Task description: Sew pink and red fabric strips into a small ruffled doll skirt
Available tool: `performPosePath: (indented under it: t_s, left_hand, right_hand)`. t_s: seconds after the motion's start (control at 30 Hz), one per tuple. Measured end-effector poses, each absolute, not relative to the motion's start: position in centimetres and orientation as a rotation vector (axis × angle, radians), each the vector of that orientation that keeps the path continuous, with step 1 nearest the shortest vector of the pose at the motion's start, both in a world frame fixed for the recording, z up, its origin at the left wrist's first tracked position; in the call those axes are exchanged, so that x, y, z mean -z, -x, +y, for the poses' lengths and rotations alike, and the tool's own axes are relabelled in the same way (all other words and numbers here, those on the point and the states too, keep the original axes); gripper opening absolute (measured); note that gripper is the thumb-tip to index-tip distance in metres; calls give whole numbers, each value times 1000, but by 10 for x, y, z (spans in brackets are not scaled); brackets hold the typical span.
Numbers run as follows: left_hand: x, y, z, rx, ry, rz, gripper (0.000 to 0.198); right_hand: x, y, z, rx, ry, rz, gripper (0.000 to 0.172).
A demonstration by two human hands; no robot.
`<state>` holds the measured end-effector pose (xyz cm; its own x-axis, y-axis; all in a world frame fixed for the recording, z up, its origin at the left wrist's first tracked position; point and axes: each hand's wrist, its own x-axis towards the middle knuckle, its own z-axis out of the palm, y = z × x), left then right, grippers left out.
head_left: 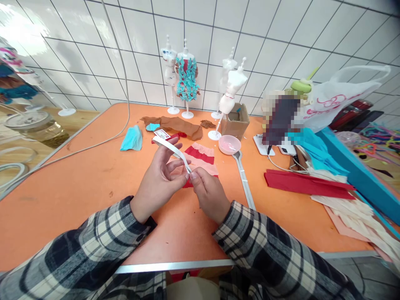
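Note:
A narrow white strip [171, 146] runs in an arc above the orange table [125, 233]. The fingers of my left hand [161, 179] curl around it, with the thumb reaching toward its lower end. Close on the right, my right hand [210, 191] pinches that lower end between thumb and forefinger. Under and behind the hands lies a piece of layered pink and red crepe paper [201, 153], partly covered by them. A white and red card [161, 133] rests just behind the strip's upper end.
Small white dress forms [234, 81] stand by the tiled wall, one wearing a turquoise ruffled dress [187, 77]. A pink bowl [229, 144], cardboard box [239, 121] and grey scissors-like tool [243, 179] are beyond my right hand. Red paper [308, 183] lies right; a cable [126, 83] hangs left.

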<state>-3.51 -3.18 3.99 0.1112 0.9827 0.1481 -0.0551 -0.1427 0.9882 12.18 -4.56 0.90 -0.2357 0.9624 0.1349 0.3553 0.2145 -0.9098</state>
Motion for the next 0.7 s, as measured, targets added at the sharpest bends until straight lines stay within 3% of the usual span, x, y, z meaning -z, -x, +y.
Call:
performPosePath:
  t_s: [0.7]
  left_hand:
    - [-40,41,-28,-1284,-1355,963,85]
  right_hand:
    - [-12,-128,-38,-1002,1258,-1731,28]
